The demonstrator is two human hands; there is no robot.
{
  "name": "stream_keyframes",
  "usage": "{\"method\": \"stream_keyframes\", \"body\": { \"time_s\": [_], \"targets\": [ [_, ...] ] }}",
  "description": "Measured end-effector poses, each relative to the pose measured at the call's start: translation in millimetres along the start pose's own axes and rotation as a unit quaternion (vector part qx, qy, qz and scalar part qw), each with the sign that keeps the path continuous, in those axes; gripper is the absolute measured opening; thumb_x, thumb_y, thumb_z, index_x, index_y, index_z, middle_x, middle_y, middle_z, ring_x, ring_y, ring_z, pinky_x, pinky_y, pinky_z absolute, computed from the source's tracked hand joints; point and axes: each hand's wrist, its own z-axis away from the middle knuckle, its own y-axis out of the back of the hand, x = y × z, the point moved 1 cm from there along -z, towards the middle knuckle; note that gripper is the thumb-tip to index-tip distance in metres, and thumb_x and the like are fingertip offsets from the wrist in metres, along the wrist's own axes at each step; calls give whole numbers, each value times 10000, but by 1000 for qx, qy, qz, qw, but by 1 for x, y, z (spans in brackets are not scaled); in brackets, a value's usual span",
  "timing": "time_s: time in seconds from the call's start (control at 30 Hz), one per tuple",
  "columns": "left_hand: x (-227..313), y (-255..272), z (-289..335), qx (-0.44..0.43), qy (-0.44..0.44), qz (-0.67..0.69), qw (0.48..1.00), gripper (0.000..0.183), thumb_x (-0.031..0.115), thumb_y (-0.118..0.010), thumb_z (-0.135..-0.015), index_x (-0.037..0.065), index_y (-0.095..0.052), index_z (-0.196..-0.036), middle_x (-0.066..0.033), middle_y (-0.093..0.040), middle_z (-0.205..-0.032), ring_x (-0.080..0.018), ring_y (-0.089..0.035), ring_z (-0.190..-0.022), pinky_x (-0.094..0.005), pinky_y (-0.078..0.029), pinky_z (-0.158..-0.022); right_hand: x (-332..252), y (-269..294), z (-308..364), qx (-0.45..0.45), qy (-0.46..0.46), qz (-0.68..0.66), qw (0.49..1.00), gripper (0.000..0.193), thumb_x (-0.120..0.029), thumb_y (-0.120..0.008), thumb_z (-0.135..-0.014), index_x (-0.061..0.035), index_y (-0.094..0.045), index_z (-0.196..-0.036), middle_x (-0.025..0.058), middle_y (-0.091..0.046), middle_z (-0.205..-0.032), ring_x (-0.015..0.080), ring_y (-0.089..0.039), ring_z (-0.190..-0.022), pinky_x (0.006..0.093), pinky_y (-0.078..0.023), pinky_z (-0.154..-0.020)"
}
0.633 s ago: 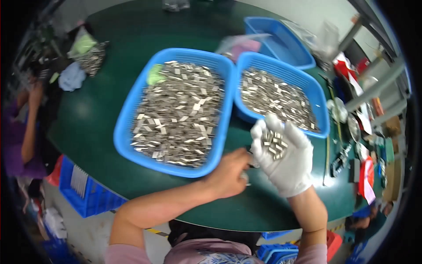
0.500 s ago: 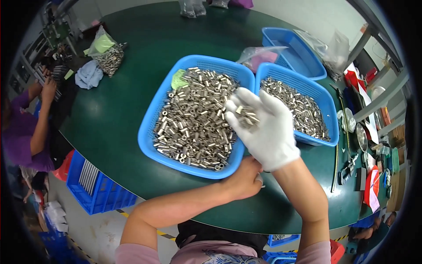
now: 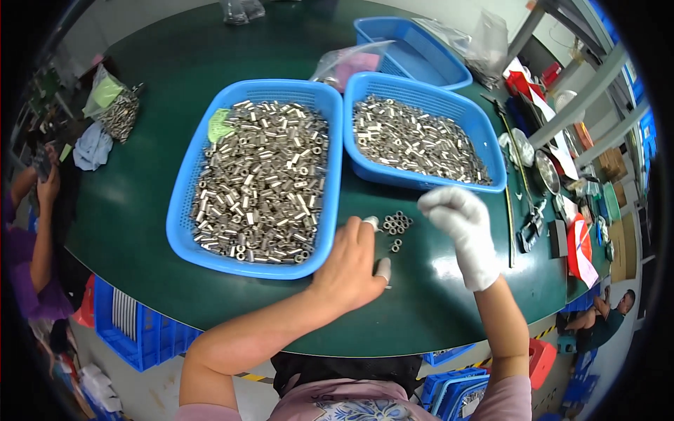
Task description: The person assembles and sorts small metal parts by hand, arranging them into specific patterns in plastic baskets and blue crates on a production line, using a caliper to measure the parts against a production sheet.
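Observation:
My left hand (image 3: pixel 349 270) is bare, with white finger cots on thumb and index finger. Its fingers are apart and rest on the green table (image 3: pixel 414 316), beside a small group of short metal sleeves (image 3: pixel 398 223) standing on end. In a white glove, my right hand (image 3: pixel 463 235) hovers to the right of that group. Its fingers are curled in, hiding whatever is inside. A blue basket (image 3: pixel 178 210) full of loose metal sleeves (image 3: pixel 263 179) stands left of my left hand. A second blue basket (image 3: pixel 428 184), holding similar small metal pieces (image 3: pixel 421 140), is beyond my right hand.
Behind the baskets are a blue tray (image 3: pixel 414 59) and a plastic bag with pink paper (image 3: pixel 349 64). Tools, including pliers (image 3: pixel 531 231), line the right side. A bag of metal parts (image 3: pixel 116 112) and a blue cloth (image 3: pixel 93 146) lie far left, near another person's hands (image 3: pixel 48 179).
My right hand, previously palm up with several sleeves in it, has turned over and curled. A group of sleeves now shows on the table. My left hand has spread its fingers; the view has shifted.

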Motion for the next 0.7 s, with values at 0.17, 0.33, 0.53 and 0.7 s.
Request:
{"method": "stream_keyframes", "body": {
  "time_s": [0.17,0.33,0.53,0.7],
  "targets": [
    [4,-6,-15,-7,-9,-56,998,538,241,-707,-631,-6,-498,-1061,-116,-503,-876,-286,-549,-751,-386,-450,-640,41,8,13,12,120,356,927,440,-127,-637,-652,-66,-570,-1083,106,-559,-921,256,-557,-802,348,-472,-736],
    [5,-10,-21,-6,-33,-35,999,384,191,-722,-612,52,-557,-930,-57,-505,-765,-245,-539,-665,-357,-435,-567,40,4,7,-11,178,405,897,368,-169,-666,-656,-76,-580,-1002,90,-563,-854,273,-562,-804,383,-463,-706],
    [1,-7,-14,-32,-72,10,997,235,118,-734,-627,62,-572,-789,-28,-510,-682,-224,-518,-569,-346,-409,-525,48,7,22,-35,193,382,903,300,-180,-680,-666,-87,-592,-937,56,-571,-749,263,-573,-713,375,-464,-652],
    [4,-1,-11,-78,-83,42,993,213,113,-737,-627,66,-569,-748,-14,-508,-658,-196,-477,-507,-328,-394,-512,42,7,24,-93,180,368,908,269,-189,-703,-664,-101,-607,-898,33,-576,-668,249,-580,-618,365,-461,-573]
  ]
}}
